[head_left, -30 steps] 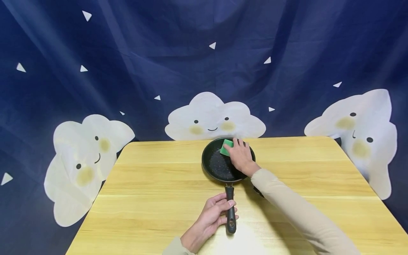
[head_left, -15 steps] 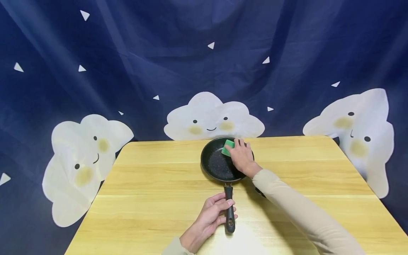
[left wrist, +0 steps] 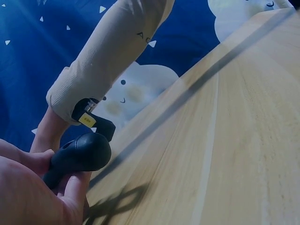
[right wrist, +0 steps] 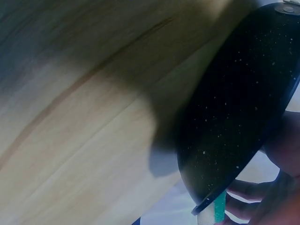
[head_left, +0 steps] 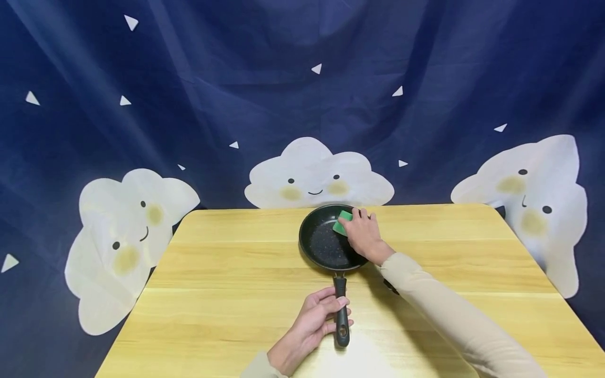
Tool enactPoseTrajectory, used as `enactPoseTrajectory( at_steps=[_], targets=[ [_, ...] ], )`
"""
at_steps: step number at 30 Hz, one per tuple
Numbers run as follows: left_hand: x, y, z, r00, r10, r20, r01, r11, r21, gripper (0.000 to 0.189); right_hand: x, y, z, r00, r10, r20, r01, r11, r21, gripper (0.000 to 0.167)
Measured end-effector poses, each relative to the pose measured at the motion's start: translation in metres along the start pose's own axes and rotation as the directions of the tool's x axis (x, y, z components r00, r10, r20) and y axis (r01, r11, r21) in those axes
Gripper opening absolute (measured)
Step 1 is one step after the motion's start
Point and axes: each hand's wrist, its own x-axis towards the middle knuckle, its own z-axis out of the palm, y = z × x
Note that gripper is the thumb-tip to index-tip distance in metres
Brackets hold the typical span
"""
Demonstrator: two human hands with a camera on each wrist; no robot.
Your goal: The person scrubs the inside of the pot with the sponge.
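A black frying pan (head_left: 325,247) with a speckled inside is near the far edge of the table, its handle (head_left: 341,315) pointing toward me. My left hand (head_left: 314,320) holds that handle, thumb on top and fingers beneath; the left wrist view shows the rounded handle end (left wrist: 89,152) close by. Over the right half of the pan, my right hand (head_left: 363,235) grips a sponge (head_left: 342,223) with a green face against the pan's inside. Only a strip of the sponge (right wrist: 219,209), green and pale, shows past the pan rim in the right wrist view.
The light wooden table (head_left: 227,294) has a curtain (head_left: 264,94) with white clouds behind it. A small black device with a yellow label (left wrist: 87,120) is strapped at the right sleeve cuff. The right forearm (head_left: 454,310) crosses over the table's right side.
My right hand has slid the sponge a little to the right and toward me inside the pan. The left hand keeps its hold on the handle, and the pan stays about where it was.
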Motion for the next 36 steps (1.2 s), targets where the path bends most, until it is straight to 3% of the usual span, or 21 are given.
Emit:
enactPoseTrajectory(
  at_steps=[15, 21, 36],
  targets=[
    [0.002, 0.0, -0.001, 1.0, 0.002, 0.008, -0.002, 1.0, -0.007, 0.048, -0.003, 0.002, -0.008, 0.998, -0.007, 0.067, 0.003, 0.999, 0.045, 0.044],
    [0.003, -0.001, -0.002, 1.0, 0.003, 0.007, -0.003, 1.0, -0.008, 0.046, -0.003, 0.001, -0.011, 0.996, -0.027, 0.084, 0.023, 0.999, 0.048, 0.035],
    [0.004, -0.001, -0.003, 1.0, 0.0, 0.019, 0.001, 1.0, -0.014, 0.044, -0.011, 0.004, -0.019, 0.988, -0.093, 0.12, 0.085, 0.994, 0.071, 0.034]
  ],
)
